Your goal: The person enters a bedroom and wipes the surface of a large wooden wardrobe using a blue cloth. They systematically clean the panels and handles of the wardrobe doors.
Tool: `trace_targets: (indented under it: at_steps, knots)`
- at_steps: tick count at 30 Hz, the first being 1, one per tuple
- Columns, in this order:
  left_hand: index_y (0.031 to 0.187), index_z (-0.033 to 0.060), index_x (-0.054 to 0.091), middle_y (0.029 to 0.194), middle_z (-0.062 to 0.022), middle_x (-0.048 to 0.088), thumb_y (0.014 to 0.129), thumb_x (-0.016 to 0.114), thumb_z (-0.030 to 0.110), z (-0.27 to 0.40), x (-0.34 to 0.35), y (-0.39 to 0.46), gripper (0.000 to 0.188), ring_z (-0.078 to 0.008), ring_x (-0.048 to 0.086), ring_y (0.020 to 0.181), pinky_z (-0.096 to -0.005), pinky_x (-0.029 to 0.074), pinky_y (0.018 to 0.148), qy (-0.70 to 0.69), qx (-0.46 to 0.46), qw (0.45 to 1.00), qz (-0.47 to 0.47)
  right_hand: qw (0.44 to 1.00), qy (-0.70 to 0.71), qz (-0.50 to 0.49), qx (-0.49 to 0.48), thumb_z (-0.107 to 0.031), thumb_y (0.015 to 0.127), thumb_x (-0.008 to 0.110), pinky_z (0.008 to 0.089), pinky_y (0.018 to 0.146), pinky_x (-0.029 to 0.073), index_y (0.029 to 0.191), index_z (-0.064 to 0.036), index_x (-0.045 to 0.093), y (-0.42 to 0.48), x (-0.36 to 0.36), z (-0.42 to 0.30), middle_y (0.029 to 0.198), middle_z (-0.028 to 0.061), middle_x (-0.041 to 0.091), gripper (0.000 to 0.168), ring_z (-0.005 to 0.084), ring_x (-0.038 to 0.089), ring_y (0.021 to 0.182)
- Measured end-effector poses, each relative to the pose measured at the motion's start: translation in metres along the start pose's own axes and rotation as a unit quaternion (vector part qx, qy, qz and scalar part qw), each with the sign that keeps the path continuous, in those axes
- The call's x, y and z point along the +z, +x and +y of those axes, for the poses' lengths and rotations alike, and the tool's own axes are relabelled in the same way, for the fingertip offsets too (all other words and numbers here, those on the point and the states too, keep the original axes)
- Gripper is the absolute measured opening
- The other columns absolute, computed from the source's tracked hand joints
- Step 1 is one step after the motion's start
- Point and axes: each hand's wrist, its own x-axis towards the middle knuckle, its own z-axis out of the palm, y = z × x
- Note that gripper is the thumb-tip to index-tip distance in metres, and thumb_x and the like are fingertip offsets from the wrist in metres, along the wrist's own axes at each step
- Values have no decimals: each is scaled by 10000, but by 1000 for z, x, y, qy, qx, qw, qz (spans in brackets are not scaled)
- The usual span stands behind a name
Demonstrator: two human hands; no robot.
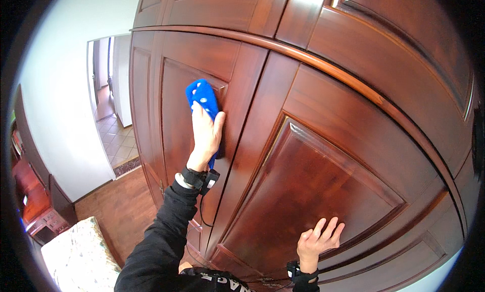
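With a blue cloth [206, 94] under its fingers, my left hand [204, 132] reaches up to a raised panel on a dark reddish wooden wardrobe door [178, 113]. The cloth lies flat against the panel's upper right part, and its lower end hangs beside my wrist. My right hand [320, 239] is lower, at the right, before the neighbouring wardrobe door [322, 178]. It holds nothing, and its fingers are apart and slightly bent. Whether it touches the wood I cannot tell. Both wrists wear black straps with small devices.
A wooden moulding [303, 57] runs between the lower doors and upper cabinets. At lower left stand a bed with a patterned cover [81, 254] and a wooden desk [38, 208]. A doorway [117, 132] opens onto a tiled floor. A thin cable hangs from my left wrist.
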Motion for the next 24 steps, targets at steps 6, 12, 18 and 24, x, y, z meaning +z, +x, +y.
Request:
trace_targets:
  at_steps: [6, 12, 18, 24]
  knots:
    - [1267, 50, 499, 1395, -190, 399, 628, 659, 44, -10, -3, -96, 659, -405, 334, 1312, -532, 272, 1066, 21, 294, 951, -96, 1000, -9, -19, 21, -96, 820, 425, 482, 891, 326, 1342, -49, 373, 2, -3, -6, 1424, 206, 334, 526, 452, 346, 1261]
    - [1332, -12, 399, 1312, -231, 461, 767, 594, 64, -36, -14, -69, 602, -393, 442, 1218, -417, 318, 1058, 64, 80, 995, -1, 1000, -11, -24, 11, -106, 842, 394, 504, 944, 297, 1356, -47, 369, -9, 0, 0, 1438, 219, 310, 518, 452, 301, 1294]
    - [1291, -32, 423, 1286, -198, 478, 863, 551, 52, -101, -23, -64, 455, -344, 479, 1173, -389, 358, 1014, 44, 22, 995, 81, 998, -42, -37, 9, -188, 930, 304, 522, 916, 302, 1354, -42, 348, -8, 3, -6, 1414, 233, 323, 450, 471, 318, 1269]
    - [932, 33, 547, 1216, -145, 509, 622, 578, -119, -75, -28, -55, 346, -338, 464, 1167, -433, 351, 1014, -21, 105, 992, 63, 998, -59, -5, 2, -255, 973, 255, 497, 970, 267, 1367, -70, 374, -5, 4, -6, 1434, 214, 322, 452, 415, 293, 1317]
